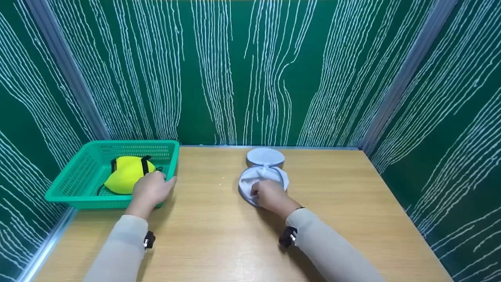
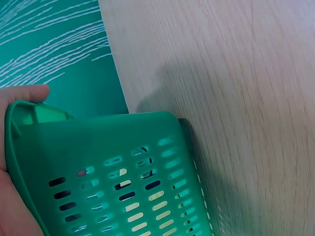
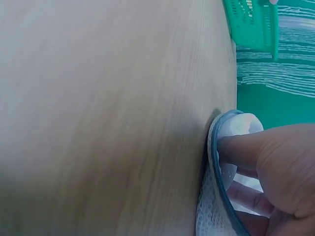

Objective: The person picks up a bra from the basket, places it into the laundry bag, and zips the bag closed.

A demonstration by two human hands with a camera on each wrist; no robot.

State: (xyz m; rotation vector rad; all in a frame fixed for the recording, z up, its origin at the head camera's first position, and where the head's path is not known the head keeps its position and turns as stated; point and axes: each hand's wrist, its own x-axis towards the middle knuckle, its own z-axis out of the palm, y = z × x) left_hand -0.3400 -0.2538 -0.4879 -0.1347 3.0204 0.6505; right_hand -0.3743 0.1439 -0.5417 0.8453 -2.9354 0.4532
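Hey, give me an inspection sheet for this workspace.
Surface: light wood-grain table.
Things: green perforated plastic basket holding a soft-looking bright-yellow item with black straps; round grey mesh case, lid open, white fabric inside.
Clutter: a few pale specks, too small to identify.
Grips: left grip holds the basket's near right corner; right grip is partly inside the case, anything held unclear.
Cables: nothing seen; only a thin black cord beside the yellow item.
Surroundings: dark-green walls with wavy white lines; grey metal posts.
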